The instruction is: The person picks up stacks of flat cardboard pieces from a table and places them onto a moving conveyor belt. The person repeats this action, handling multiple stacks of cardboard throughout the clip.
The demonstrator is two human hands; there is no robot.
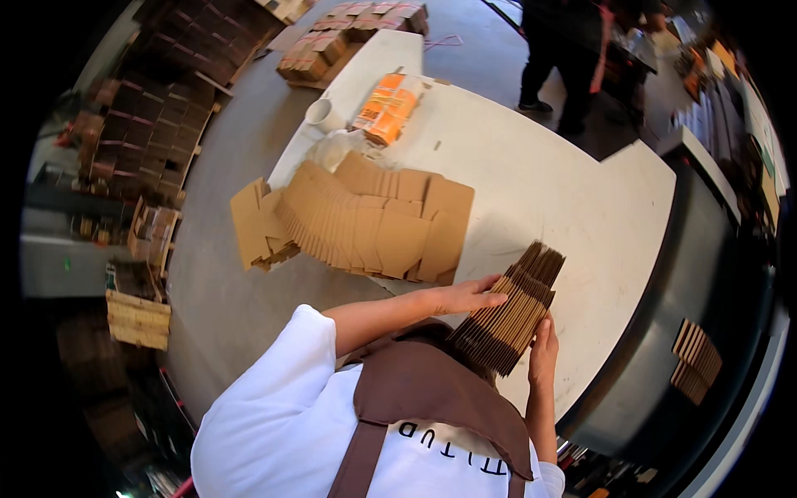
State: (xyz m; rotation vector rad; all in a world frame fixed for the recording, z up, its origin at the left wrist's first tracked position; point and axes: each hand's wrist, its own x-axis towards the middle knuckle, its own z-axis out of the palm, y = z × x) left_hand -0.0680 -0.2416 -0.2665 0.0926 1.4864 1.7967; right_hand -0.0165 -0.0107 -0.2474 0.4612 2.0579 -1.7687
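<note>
A thick stack of folded cardboard box blanks stands with its edges up at the front of the white table. My left hand presses against its left side, thumb and fingers reaching over the top edges. On the opposite side, my right hand grips the stack with its fingers along the edge; part of that hand is hidden. The bundle is held between both palms. To the left, a fanned row of flat cardboard blanks leans across the table, overhanging its left edge.
An orange-and-white package, a white cup and clear plastic lie at the table's far left. Right of the table runs a dark conveyor belt carrying a small cardboard stack. Strapped cardboard piles stand left. A person stands beyond.
</note>
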